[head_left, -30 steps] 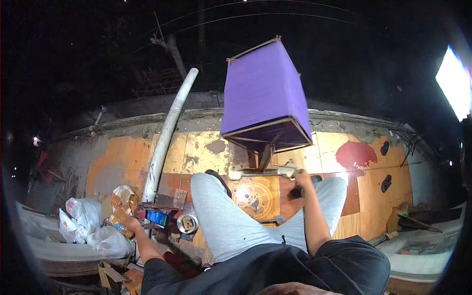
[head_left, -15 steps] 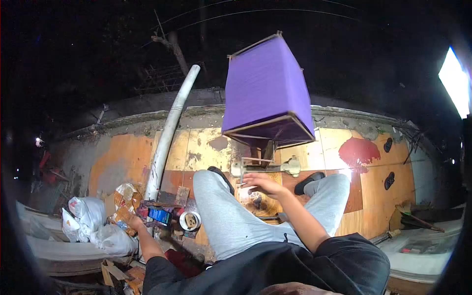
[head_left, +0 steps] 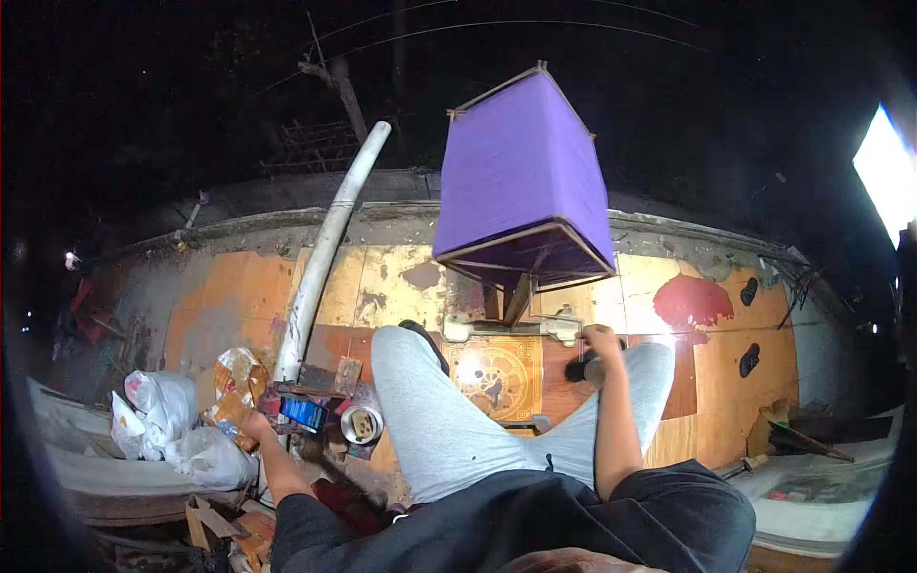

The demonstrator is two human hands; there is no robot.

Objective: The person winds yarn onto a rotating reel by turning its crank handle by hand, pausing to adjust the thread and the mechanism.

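Note:
My right hand (head_left: 602, 342) is curled beside the right end of a pale metal base (head_left: 516, 328), above a dark shoe (head_left: 577, 369). Whatever its fingers may hold is hidden. Over the base stands a tall purple box-shaped frame lantern (head_left: 521, 158), edged with thin sticks and carried on wooden legs (head_left: 518, 298). Out to the left, my left hand (head_left: 252, 426) rests at a crumpled orange-and-clear plastic packet (head_left: 227, 411); its fingers blend into the packet. Close to that hand lie a lit phone (head_left: 303, 413) and a round white tub (head_left: 362, 425) with brownish contents.
White plastic bags (head_left: 167, 411) are heaped at the left. A long white pole (head_left: 330, 248) slants away beyond the phone. Black slippers (head_left: 750, 359) lie on the tiled floor (head_left: 659, 392) at right, and a bright light panel (head_left: 885, 177) glares. A broom-like tool (head_left: 807, 439) lies lower right.
My right hand has swung from in front of the base to its right end, and its fingers have curled. The thin stick frame before the base has shifted. My left hand stays at the packet.

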